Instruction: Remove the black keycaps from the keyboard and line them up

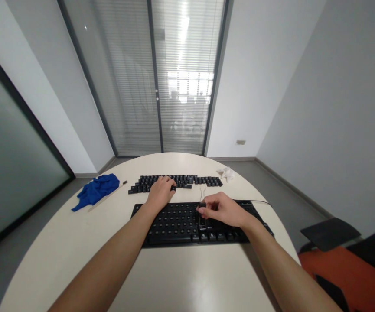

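Note:
A black keyboard point(171, 223) lies across the table. Much of its left and middle part shows bare key sockets, while keycaps sit along the bottom row toward the right. My right hand point(221, 208) is closed round the dark handle of a wire keycap puller point(202, 205). Thin wire loops stick out at both its ends, and the lower loop reaches down to a key near the bottom of the keyboard. Behind the keyboard, loose black keycaps point(187, 180) stand in rows. Over these rows, my left hand point(161, 190) has curled fingers on a black keycap point(173, 188).
A blue cloth point(98, 190) lies crumpled at the left, with a wooden-handled brush point(107, 197) beside it. Crumpled white tissue point(226, 173) rests at the back right. The keyboard's cable point(259, 201) runs off to the right. An orange-and-black chair point(346, 268) stands beyond the table's right edge.

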Tool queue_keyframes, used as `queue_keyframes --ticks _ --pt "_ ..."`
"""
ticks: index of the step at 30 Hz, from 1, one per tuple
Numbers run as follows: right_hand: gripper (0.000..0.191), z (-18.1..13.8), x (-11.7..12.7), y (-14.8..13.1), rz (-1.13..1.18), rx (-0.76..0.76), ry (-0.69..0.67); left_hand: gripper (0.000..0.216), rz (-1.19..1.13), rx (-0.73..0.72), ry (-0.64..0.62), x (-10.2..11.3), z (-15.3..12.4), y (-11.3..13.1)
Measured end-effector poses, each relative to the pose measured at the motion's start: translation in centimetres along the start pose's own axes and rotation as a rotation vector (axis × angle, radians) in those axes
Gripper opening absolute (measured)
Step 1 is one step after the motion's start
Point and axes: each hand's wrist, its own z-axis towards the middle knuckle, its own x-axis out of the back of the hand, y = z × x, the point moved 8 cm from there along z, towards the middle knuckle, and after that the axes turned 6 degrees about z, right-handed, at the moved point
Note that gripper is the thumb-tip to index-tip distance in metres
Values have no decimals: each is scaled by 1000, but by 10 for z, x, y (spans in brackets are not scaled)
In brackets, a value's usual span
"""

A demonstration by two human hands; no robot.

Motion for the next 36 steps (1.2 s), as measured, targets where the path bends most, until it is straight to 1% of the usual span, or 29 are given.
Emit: queue_keyframes --ticks 10,16,20,24,26,29,32,36 --pt "33 -2 -4 2 97 -53 -17 19 7 3 4 -1 0 -1" --pt "32 -3 -7 -3 78 -59 -32 19 3 12 2 -2 1 -2" --pt "30 -4 -9 4 74 -80 -42 19 -6 13 4 -2 1 -3" --pt "26 -5 -15 13 81 -86 -103 21 -25 3 14 -1 0 -2" --pt "26 -5 -16 15 81 -86 -112 21 -39 -1 20 0 0 -1" --pt "26 -4 -15 16 81 -82 -98 19 -64 -12 37 4 0 2" --pt "25 -3 -13 14 91 -75 -87 14 -98 -32 75 14 0 8" --pt "20 -2 -10 10 83 -71 -80 17 -156 -80 103 26 -2 21"
